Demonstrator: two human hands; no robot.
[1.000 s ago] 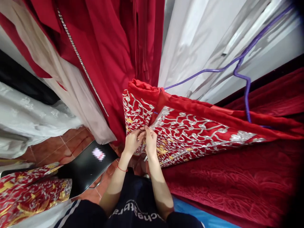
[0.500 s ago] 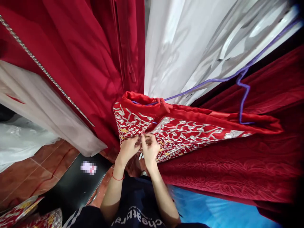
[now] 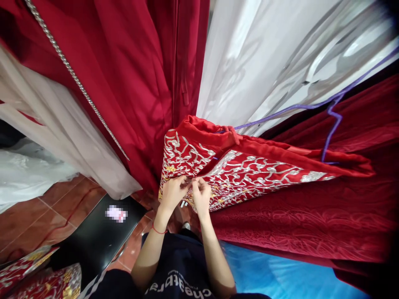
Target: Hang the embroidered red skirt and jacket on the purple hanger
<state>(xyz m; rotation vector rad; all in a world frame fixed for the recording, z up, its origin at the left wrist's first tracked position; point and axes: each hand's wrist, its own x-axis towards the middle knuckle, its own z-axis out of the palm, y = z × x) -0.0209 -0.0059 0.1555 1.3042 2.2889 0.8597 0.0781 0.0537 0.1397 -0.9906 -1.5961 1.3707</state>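
Observation:
A red garment (image 3: 255,170) with silver and gold embroidery and a red satin waistband hangs on a purple wire hanger (image 3: 335,114). Down its front runs a slit, and both hands meet at the slit's lower end. My left hand (image 3: 174,192), with a thin red string round the wrist, has its fingers closed in a pinch on the garment's edge. Close beside it, my right hand (image 3: 201,194) pinches the same spot, fingertips almost touching the left ones. Whatever small part lies between the fingertips is hidden. A short red cord (image 3: 233,135) is tied at the waistband.
Dark red cloth (image 3: 140,62) and white cloth (image 3: 237,62) hang behind. A silver beaded trim (image 3: 77,79) slants down at left. Below left stands a black seat (image 3: 96,236) with a blurred item on it. More embroidered red cloth (image 3: 59,282) lies at the lower left. Blue cloth (image 3: 280,270) is lower right.
The view has shifted slightly, so the garment's upper left part sits farther right. Both hands keep pinching at the slit, with the fingertips a little closer together.

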